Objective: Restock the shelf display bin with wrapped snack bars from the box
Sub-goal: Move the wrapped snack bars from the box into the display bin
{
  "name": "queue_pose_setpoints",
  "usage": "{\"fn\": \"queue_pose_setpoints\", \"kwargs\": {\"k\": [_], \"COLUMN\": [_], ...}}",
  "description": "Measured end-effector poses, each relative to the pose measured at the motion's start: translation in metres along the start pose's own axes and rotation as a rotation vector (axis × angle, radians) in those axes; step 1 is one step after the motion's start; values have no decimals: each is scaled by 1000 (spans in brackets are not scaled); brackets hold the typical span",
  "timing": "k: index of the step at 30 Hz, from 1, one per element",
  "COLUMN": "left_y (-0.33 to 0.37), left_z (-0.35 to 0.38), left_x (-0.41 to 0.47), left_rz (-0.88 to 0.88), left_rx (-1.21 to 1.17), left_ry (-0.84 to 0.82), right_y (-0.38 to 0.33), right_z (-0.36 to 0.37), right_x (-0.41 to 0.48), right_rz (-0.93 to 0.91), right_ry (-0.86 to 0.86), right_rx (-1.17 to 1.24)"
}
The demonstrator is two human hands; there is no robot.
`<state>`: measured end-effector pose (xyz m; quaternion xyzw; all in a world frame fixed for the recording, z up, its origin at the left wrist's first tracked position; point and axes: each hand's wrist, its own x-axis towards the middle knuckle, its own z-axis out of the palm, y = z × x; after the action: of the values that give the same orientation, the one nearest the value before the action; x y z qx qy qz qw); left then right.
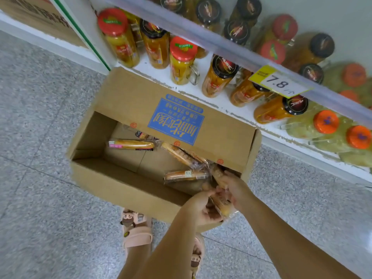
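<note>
An open cardboard box (120, 184) sits on the floor against the bottom shelf, its far flap printed with a blue label. A few wrapped snack bars remain inside: one (131, 145) lies at the back left, another (186, 175) near the right end, one more (179, 154) slanted under the flap. My left hand (201, 208) and my right hand (233, 188) meet at the box's near right corner, both closed around a bundle of wrapped bars (221, 200). The display bin is not in view.
The bottom shelf (227, 105) behind the box holds jars of yellow fruit with red lids (182, 59) and black lids, and orange-lidded jars (326, 121) on the right. A yellow price tag (279, 83) hangs on the shelf rail above. My sandalled feet (136, 230) stand on speckled floor.
</note>
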<state>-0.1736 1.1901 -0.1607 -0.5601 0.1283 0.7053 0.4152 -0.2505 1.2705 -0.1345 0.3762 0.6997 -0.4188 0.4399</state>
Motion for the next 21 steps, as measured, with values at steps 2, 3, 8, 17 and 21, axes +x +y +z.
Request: {"fn": "queue_pose_setpoints", "kwargs": {"k": [2,3,8,17,21], "left_y": [-11,-16,-24,-36,-43], "left_z": [2,2,4,-4,-10], "left_x": [-17,-26,-74,-207,-286], "left_rz": [-12,-13,14,328,477], "left_rx": [-15,17,138,-196,-206], "left_ry": [7,33,89,-41,-97], "right_y": [-5,-6,0,-33,-64], "right_z": [-10,-14,-23,-14,-13], "right_x": [-23,-36,-93,-227,-298], "right_rz": [12,8,32,-249,-423], "right_ry": [-76,-95,-188,-334,-380], "right_rx": [-38,-75,-162,-125,-365]}}
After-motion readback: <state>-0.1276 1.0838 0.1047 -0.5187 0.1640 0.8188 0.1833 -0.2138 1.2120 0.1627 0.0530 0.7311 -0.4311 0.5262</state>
